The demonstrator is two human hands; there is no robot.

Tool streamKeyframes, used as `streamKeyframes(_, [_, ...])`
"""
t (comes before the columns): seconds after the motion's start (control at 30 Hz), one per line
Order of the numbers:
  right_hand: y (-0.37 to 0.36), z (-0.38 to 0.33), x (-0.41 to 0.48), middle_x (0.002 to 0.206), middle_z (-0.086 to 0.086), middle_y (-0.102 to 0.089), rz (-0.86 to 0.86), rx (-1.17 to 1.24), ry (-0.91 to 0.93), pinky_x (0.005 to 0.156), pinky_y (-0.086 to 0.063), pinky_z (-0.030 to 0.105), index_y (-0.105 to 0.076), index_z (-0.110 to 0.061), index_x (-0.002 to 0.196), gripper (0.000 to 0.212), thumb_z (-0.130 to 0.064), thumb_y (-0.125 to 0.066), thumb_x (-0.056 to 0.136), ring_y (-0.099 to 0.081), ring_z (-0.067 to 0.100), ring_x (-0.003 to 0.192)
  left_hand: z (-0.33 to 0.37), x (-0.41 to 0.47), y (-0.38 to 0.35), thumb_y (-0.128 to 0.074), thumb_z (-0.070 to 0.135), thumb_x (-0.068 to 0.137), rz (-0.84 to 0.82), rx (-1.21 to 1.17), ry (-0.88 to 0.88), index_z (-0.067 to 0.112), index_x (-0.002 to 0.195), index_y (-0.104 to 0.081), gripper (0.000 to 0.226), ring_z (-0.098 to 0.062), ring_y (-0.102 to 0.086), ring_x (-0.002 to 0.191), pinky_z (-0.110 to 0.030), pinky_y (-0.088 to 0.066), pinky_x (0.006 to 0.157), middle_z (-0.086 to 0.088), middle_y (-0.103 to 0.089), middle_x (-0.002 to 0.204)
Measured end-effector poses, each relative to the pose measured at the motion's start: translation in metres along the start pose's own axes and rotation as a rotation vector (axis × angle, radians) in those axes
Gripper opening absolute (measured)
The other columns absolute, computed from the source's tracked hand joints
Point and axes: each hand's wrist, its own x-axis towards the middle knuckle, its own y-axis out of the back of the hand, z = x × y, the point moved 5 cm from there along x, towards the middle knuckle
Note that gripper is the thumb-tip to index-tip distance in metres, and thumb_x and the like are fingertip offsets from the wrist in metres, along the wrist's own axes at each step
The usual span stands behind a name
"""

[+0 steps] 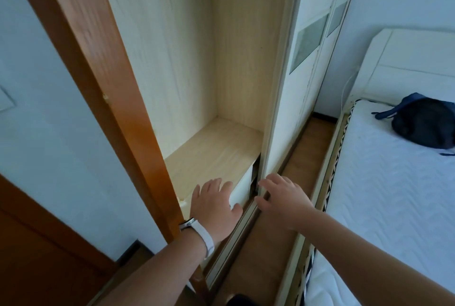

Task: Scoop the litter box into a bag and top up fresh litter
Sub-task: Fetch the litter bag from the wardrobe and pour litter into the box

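Both open: left hand flat on white drawer, lower centre; right hand at sliding door edge. Probably searching wardrobe for litter supplies; none visible.

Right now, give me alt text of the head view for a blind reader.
Both hands reach toward an open wardrobe: the left hand, fingers spread, over a white drawer under a wooden shelf, the right hand at the edge of the sliding door. A bed with a dark bag on it stands to the right.
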Motion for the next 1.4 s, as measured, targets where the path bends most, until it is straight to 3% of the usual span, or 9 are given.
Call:
streamKeyframes(0.23, [-0.006,0.019,0.071,0.147,-0.008,-0.039,-0.017,-0.010,0.060,0.110,-0.033,0.038,-0.040,-0.032,0.143,0.054,-0.056,-0.040,0.094,-0.038,0.016,0.135,-0.005,0.058,-0.014,-0.041,0.047,0.094,0.040,-0.012,0.115,0.029,0.145,-0.033,0.055,-0.022,-0.022,0.145,-0.050,-0.010,0.120,-0.002,-0.029,0.156])
streamKeyframes(0.5, [-0.040,0.024,0.209,0.148,-0.007,-0.038,-0.136,-0.009,0.293,0.109,-0.035,0.039,-0.041,-0.030,0.142,0.053,-0.055,-0.040,0.095,-0.038,0.017,0.135,-0.037,0.135,-0.066,-0.039,0.049,0.094,-0.029,-0.059,0.430,0.030,0.145,-0.032,0.055,-0.020,-0.021,0.144,-0.049,-0.011,0.119,0.002,-0.027,0.156])
streamKeyframes(0.7, [-0.055,0.013,0.307,0.146,-0.004,-0.041,-0.244,-0.011,0.508,0.106,-0.038,0.036,-0.043,-0.029,0.140,0.052,-0.054,-0.042,0.095,-0.041,0.018,0.132,-0.071,0.194,-0.062,-0.040,0.048,0.093,-0.032,-0.042,0.669,0.030,0.145,-0.034,0.055,-0.021,-0.023,0.144,-0.049,-0.012,0.118,0.001,-0.029,0.155])
streamKeyframes(1.07, [-0.071,-0.070,0.399,0.140,-0.001,-0.047,-0.365,0.071,0.778,0.101,-0.044,0.039,-0.047,-0.025,0.138,0.050,-0.050,-0.045,0.095,-0.046,0.020,0.127,-0.170,0.203,-0.032,-0.048,0.045,0.089,0.003,0.029,0.995,0.022,0.140,-0.046,0.056,-0.024,-0.046,0.126,-0.038,-0.038,0.101,-0.003,-0.049,0.140])
streamKeyframes(1.4, [-0.105,-0.193,0.468,0.138,0.004,-0.047,-0.438,0.153,0.766,0.099,-0.046,0.044,-0.046,-0.022,0.138,0.051,-0.048,-0.048,0.095,-0.047,0.026,0.127,-0.277,0.201,0.005,-0.047,0.042,0.092,0.183,-0.004,1.211,0.015,0.132,-0.052,0.049,-0.029,-0.049,0.117,-0.039,-0.043,0.091,-0.008,-0.055,0.130])
